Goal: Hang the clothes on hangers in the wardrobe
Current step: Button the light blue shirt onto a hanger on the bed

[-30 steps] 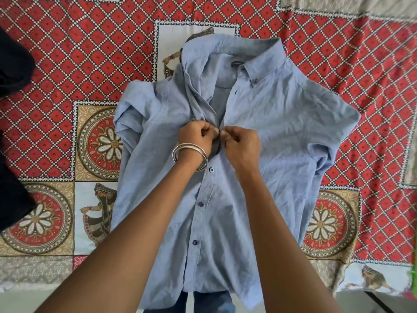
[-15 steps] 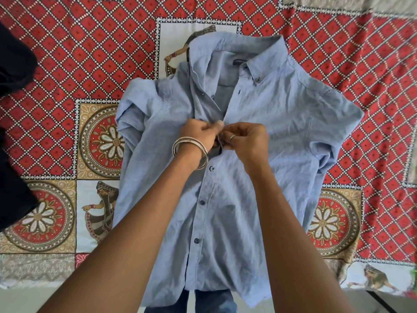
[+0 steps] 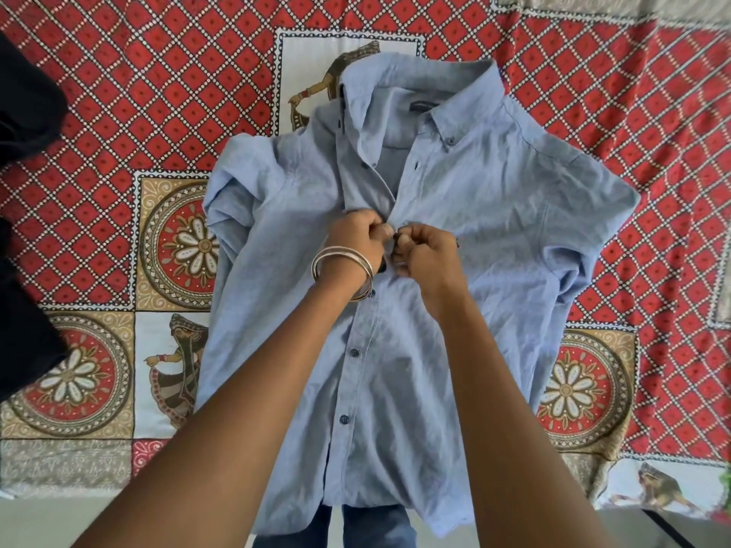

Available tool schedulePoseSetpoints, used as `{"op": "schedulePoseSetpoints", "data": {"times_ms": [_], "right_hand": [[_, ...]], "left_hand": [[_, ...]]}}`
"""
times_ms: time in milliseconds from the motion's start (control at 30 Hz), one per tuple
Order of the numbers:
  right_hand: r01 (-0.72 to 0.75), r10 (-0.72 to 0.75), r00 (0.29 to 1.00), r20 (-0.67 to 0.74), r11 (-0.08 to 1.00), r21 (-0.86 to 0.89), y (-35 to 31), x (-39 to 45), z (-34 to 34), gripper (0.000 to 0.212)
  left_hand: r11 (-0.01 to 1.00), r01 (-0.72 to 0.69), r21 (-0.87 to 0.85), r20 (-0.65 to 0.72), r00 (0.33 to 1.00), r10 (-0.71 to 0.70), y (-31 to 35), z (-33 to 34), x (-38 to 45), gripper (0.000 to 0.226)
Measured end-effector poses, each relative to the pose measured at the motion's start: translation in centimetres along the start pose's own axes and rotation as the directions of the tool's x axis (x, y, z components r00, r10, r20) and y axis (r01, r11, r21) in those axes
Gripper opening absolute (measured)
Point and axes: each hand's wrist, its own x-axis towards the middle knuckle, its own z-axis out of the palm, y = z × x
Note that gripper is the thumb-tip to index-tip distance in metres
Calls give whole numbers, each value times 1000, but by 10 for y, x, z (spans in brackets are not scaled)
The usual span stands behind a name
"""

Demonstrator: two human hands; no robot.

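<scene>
Noted blue shirt [image 3: 494, 239] flat on patterned bedspread [image 3: 118, 112] at frame centre, left hand [image 3: 358, 241] and right hand [image 3: 425, 253] both pinching placket mid-chest; judged best buttoned with edges aligned, fabric taut.

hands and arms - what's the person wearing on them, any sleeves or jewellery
Both forearms are bare, with no sleeves in view. The left hand has two thin silver-coloured bangles at the wrist. The right hand seems to have a thin ring on one finger, though it is hard to make out.
</scene>
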Motion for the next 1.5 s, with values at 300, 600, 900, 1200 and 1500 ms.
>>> {"op": "schedulePoseSetpoints", "data": {"times_ms": [300,600,900,1200,1500], "right_hand": [[322,-467,851,-241,825,-464,-60,8,6,24],[345,-403,915,-24,813,-469,-101,62,47,26],[261,-370,888,-274,895,-362,-61,55,4,22],[-66,-325,879,-350,644,-762,19,-4,-34,85],[-476,-131,710,-691,634,-610,76,-66,-34,79]], "left_hand": [[965,-118,234,-626,741,242,-10,-91,34,27],[957,-38,288,-24,999,47,-29,-148,59,15],[898,426,105,-738,639,-216,-79,-176,32,41],[908,378,178,-571,792,-218,-79,-81,-22,82],[786,587,194,-530,737,-419,-94,-58,-55,108]]}}
